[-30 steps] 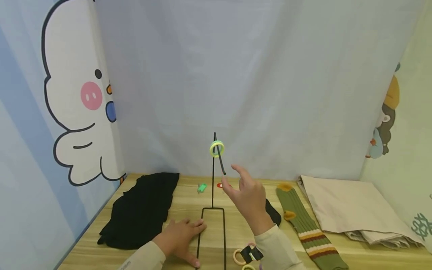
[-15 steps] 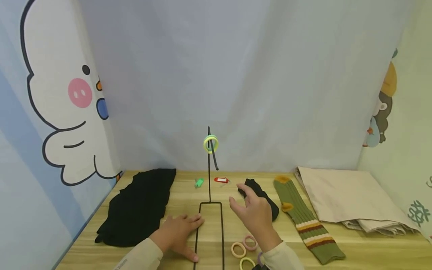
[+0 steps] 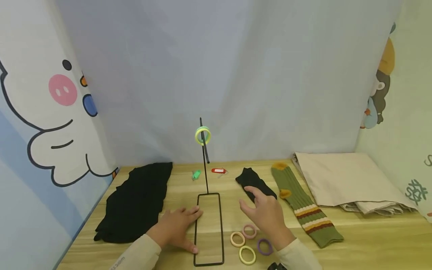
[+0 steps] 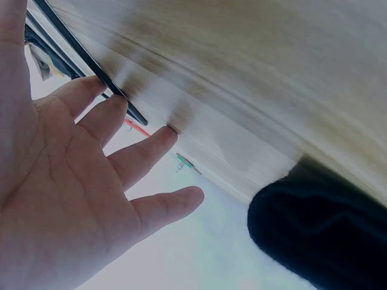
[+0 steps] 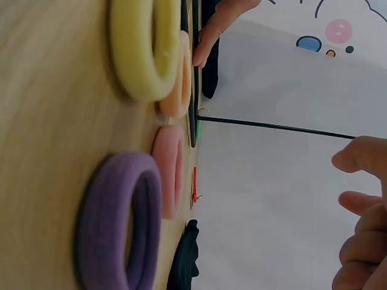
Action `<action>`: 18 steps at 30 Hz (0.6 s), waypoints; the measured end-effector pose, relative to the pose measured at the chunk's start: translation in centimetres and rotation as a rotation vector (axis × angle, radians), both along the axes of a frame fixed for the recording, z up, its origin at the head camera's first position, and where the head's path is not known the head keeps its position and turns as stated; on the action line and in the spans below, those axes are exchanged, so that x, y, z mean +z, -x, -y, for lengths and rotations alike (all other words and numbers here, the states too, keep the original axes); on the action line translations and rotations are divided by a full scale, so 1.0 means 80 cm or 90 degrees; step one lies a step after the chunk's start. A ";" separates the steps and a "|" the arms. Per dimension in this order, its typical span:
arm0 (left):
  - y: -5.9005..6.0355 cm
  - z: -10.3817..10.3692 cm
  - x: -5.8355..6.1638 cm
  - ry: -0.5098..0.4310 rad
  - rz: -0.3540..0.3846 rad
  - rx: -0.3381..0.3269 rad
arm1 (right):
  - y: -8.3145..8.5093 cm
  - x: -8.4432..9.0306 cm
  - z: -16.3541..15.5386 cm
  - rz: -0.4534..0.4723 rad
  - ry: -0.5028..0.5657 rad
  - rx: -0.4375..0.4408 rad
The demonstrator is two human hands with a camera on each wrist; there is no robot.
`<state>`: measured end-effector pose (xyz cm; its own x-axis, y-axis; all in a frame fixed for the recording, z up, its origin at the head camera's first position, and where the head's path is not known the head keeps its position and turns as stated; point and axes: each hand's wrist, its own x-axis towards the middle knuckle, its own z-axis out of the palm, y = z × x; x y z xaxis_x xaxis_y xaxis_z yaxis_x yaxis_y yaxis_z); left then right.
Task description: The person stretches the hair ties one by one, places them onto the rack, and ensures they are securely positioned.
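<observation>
The left hand (image 3: 177, 228) lies flat with fingers straight against the black wire stand's (image 3: 208, 225) base near the wooden table's (image 3: 371, 240) front edge. The right hand (image 3: 268, 215), fingers relaxed and empty, hovers above 4 fabric hair ties (image 3: 249, 243); a yellow-green tie (image 3: 203, 135) hangs on the hook.

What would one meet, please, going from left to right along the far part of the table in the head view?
black cloth → green clip → red key tag → black sock → green striped sock → folded beige cloth
</observation>
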<state>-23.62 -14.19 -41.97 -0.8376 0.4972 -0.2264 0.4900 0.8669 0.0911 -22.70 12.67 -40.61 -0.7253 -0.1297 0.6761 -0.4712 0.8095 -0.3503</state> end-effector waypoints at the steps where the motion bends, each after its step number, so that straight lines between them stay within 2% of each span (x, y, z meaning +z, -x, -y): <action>1: 0.000 0.000 0.000 -0.001 0.001 0.002 | -0.002 0.001 -0.002 0.039 -0.007 0.000; 6: 0.000 0.000 0.001 -0.009 0.005 0.006 | -0.008 0.012 -0.008 0.326 -0.048 0.009; 8: 0.001 0.000 0.001 -0.012 0.006 0.007 | -0.009 0.014 -0.010 0.407 -0.074 0.018; 12: 0.001 -0.001 -0.001 -0.015 0.011 0.011 | -0.009 0.012 -0.016 0.485 -0.122 0.044; 18: -0.001 -0.001 0.000 -0.018 0.018 0.014 | -0.010 0.000 -0.020 0.525 -0.153 0.064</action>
<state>-23.57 -14.09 -41.98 -0.8421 0.4846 -0.2368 0.4672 0.8747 0.1287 -21.86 14.31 -40.64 -0.9494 -0.2918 -0.1158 -0.2153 0.8737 -0.4363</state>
